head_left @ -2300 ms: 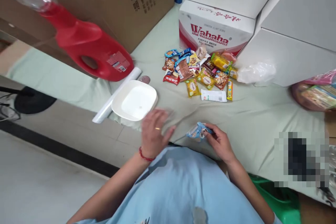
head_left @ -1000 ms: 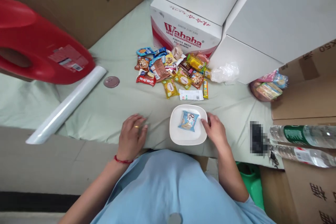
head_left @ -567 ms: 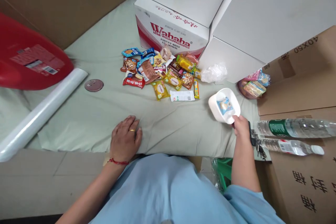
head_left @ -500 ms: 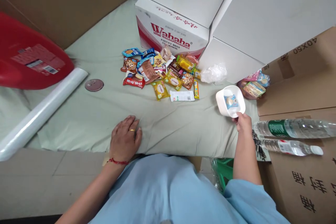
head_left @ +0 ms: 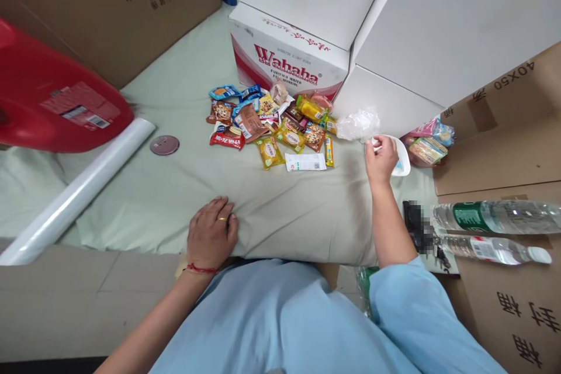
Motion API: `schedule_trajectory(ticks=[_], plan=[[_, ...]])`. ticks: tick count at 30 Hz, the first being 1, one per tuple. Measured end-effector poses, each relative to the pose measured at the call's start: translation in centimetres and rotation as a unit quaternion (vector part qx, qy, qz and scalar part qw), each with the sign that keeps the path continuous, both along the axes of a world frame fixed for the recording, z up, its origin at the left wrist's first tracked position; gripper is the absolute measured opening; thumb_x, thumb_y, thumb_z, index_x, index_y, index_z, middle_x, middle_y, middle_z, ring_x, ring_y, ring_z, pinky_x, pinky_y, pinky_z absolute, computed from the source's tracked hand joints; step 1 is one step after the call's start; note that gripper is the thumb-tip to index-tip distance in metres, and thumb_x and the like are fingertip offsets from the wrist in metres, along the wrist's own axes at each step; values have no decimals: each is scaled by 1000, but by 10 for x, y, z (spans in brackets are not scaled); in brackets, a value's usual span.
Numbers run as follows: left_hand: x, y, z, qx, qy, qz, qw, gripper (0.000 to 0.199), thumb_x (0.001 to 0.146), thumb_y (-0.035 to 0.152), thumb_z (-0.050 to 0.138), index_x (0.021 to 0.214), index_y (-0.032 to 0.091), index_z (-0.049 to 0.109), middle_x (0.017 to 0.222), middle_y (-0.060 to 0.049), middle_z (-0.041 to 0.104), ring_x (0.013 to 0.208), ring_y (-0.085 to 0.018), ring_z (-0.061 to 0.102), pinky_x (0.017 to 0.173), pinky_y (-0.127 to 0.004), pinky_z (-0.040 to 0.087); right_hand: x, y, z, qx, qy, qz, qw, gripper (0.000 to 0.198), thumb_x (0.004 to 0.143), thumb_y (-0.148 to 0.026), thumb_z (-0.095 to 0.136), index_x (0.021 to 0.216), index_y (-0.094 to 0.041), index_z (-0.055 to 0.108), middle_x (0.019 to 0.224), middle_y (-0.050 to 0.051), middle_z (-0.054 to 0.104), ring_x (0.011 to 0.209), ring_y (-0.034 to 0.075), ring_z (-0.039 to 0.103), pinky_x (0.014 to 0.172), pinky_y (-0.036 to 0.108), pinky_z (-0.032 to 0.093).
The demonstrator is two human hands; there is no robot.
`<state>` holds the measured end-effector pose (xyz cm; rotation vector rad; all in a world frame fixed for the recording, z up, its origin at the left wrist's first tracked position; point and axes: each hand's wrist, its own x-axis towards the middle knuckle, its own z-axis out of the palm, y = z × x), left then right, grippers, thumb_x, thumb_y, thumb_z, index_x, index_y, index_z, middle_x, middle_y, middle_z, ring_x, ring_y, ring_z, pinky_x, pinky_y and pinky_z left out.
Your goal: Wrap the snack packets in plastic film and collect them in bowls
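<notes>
My left hand (head_left: 213,231) lies flat on the pale green cloth near the table's front edge, fingers stretched out, holding nothing. My right hand (head_left: 380,158) is over the left part of a white plastic bowl (head_left: 405,159), its fingers curled in together. Whether they pinch the bowl's rim or something small is hidden. A bit of a blue packet (head_left: 399,166) shows inside the bowl. To the left of this hand lies a heap of wrapped snacks, with a yellow packet (head_left: 269,152), a white sachet (head_left: 305,162) and a small yellow stick pack (head_left: 329,151) along its front.
Behind the snacks stand a Wahaha carton (head_left: 287,61) and a crumpled clear plastic bag (head_left: 358,124). More packets (head_left: 427,149) sit at right, above two bottles (head_left: 504,216). On the left are a red jug (head_left: 65,93), a plastic film roll (head_left: 83,187) and a round brown disc (head_left: 165,145).
My right hand has moved up and left from the bowl's near rim and now covers its left part. The bowl has shifted slightly up. My left hand stays in place.
</notes>
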<state>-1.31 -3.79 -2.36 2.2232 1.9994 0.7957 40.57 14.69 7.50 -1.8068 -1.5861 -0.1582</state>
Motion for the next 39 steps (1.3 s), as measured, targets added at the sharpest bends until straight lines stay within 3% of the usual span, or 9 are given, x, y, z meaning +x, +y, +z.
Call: schedule_trajectory(ticks=[7,12,16,18,21,26,29,33,39], plan=[[0,-1,-1,1,-22,9,1000,34,91,22,55,122,21,69,131,-15,71,129,-32,64,111,-53,46,-32,46,-3,-89,-84,-33,992,19,91,-25,57,108,-20,63,117,10,59,89,20,61,74,32,47],[0,-1,-2,-1,-21,7,1000,31,92,22,54,119,20,69,132,-15,71,129,-32,63,112,-52,45,-13,40,1,-8,184,-25,983,11,85,-28,62,90,-20,57,87,2,61,76,16,56,69,28,47],[-3,-3,-1,23,-52,6,998,28,92,22,56,116,21,69,128,-13,71,129,-31,62,110,-51,47,-2,9,15,-61,531,-4,845,34,73,-33,77,82,-24,46,72,-7,52,49,5,32,41,17,23],[-2,-5,4,47,-89,0,995,25,91,23,59,114,22,69,124,-13,71,130,-31,61,110,-51,48,-5,-17,18,-97,617,27,781,44,64,-30,83,77,-24,42,65,-10,45,46,4,26,36,15,16],[13,-4,21,21,-179,-30,983,24,94,29,60,116,22,66,118,-13,69,117,-28,65,102,-47,54,-24,-62,10,-164,661,64,729,51,56,-28,89,73,-23,42,62,-12,37,44,3,24,33,12,16],[74,15,51,-205,-416,-161,871,56,93,43,63,142,23,47,120,-9,65,80,-13,67,62,-25,56,-82,-132,-20,-256,680,52,685,50,56,-35,92,79,-22,50,64,-11,45,44,1,24,32,11,17],[108,29,54,-261,-458,-192,828,60,84,47,72,136,21,54,120,-10,67,80,-15,67,60,-25,54,-107,-156,-30,-289,671,68,679,48,61,-40,92,81,-21,53,63,-11,43,45,2,29,34,11,18],[122,39,46,-281,-521,-128,796,40,86,55,65,101,18,68,90,-5,70,74,-16,63,63,-28,53,-105,-168,-30,-302,668,96,673,45,64,-41,93,81,-21,56,63,-10,45,46,2,31,35,11,20],[98,37,43,-324,-625,9,711,52,74,65,76,91,18,63,65,4,62,52,-11,55,51,-24,41,-59,-145,-18,-243,681,71,687,47,57,-35,96,81,-21,58,66,-9,52,47,2,34,36,11,24]])
